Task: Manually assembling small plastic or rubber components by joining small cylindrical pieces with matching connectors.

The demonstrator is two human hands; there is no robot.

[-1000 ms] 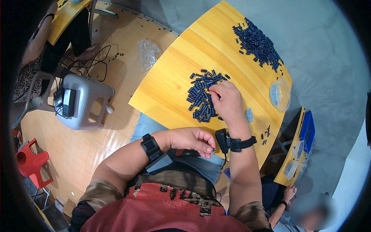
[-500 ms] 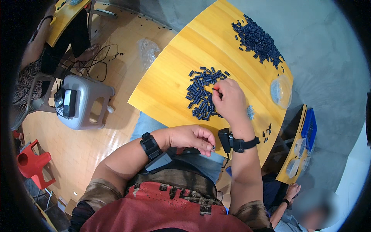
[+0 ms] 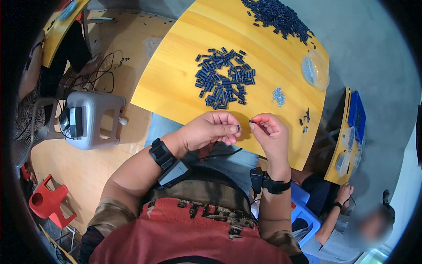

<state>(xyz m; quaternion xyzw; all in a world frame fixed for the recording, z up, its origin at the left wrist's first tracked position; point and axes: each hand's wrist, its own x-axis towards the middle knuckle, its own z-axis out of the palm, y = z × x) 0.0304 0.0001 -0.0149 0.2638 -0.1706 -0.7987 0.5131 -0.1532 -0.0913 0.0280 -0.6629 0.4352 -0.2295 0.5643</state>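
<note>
Over the near edge of the yellow table [image 3: 165, 83], my two hands face each other, a small gap apart. My left hand [image 3: 213, 130] pinches a tiny dark piece [image 3: 238, 127] between thumb and forefinger; its kind is too small to make out. Between the thumb and forefinger of my right hand [image 3: 271, 134] is a small black plastic part [image 3: 252, 122]. Beyond them lies a loose ring-shaped pile of black plastic parts [image 3: 224, 79]. Right of that pile sits a small heap of silvery pieces [image 3: 278, 96], perhaps screws or pins.
A larger heap of black parts [image 3: 281, 20] covers the far end. A clear round tub [image 3: 316, 70] with silvery pieces stands at the right edge, a few loose parts [image 3: 307, 115] nearer. A grey stool [image 3: 94, 110] is left; a person [image 3: 334, 224] sits at right.
My right hand has come back from the pile toward my left hand, carrying a black plastic part. My left hand has risen slightly, and the whole view has shifted.
</note>
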